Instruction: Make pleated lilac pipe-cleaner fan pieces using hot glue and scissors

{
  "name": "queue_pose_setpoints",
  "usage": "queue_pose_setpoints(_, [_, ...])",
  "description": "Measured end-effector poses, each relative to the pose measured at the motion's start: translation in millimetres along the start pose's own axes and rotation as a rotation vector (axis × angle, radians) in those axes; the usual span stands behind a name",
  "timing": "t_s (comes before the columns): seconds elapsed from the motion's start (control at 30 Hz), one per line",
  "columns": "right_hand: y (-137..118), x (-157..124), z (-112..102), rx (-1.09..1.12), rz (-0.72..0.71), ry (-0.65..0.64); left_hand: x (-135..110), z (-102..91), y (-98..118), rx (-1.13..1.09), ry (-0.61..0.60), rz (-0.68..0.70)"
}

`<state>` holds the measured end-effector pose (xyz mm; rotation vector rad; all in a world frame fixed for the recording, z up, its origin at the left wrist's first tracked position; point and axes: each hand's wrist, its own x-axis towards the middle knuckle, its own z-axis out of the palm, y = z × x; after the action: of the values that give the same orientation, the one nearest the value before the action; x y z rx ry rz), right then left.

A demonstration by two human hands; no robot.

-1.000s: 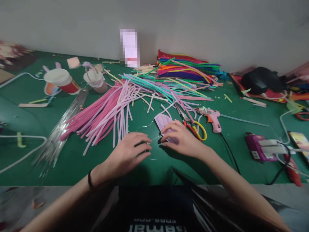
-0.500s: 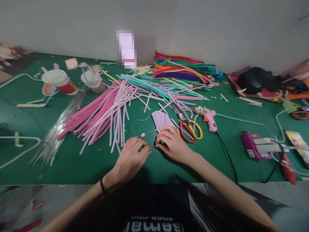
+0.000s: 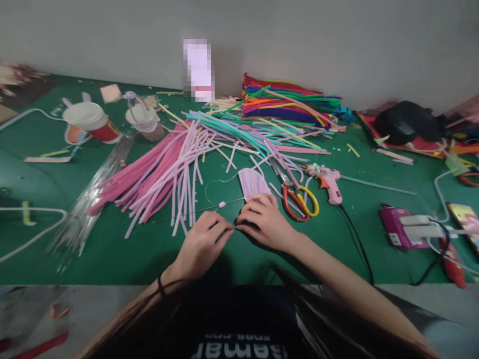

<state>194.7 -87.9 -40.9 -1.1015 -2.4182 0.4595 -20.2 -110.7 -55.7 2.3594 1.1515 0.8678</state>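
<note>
My left hand (image 3: 205,242) is closed in a pinch near the table's front, with thumb and forefinger together. Facing it, my right hand (image 3: 265,222) is also pinched, its fingertips almost meeting the left ones. A sliver of something thin and wire-like shows between the two pinches; what it is I cannot make out. A lilac pleated bundle (image 3: 253,182) lies just beyond my right fingers, partly covered by them. Beyond my left hand, a thin metal wire (image 3: 202,209) carries a small fuzzy lilac ball (image 3: 222,204). A fine loop of wire curves behind it.
Pink and lilac pipe cleaners (image 3: 157,174) spread left of centre, and colourful bundles (image 3: 288,102) lie against the wall. Red-and-yellow-handled scissors (image 3: 299,202) and a pink glue gun (image 3: 329,184) lie to the right. Clear strips (image 3: 90,199) and a paper cup (image 3: 90,122) sit left.
The gap between my fingertips has narrowed, leaving less of the thin piece showing. The whole view has shifted slightly. The other things stay in place on the table.
</note>
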Motion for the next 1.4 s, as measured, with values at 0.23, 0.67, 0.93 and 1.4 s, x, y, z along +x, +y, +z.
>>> queue_pose_setpoints(0.23, [3.8, 0.5, 5.4, 0.026, -0.006, 0.004, 0.7, 1.3, -3.3, -0.012, 0.023, 0.035])
queue_pose_setpoints(0.67, [7.5, 0.4, 5.3, 0.083, 0.012, -0.023, 3.6, -3.4, -9.0, 0.044, -0.035, 0.099])
queue_pose_setpoints(0.93, [11.3, 0.6, 5.0, 0.124, 0.0, -0.013, -2.8, -6.5, -5.1, 0.075, -0.016, 0.031])
queue_pose_setpoints(1.4, [12.4, 4.2, -20.5, 0.177, 0.062, 0.026, 7.0, -17.2, 1.9, 0.309, -0.079, 0.131])
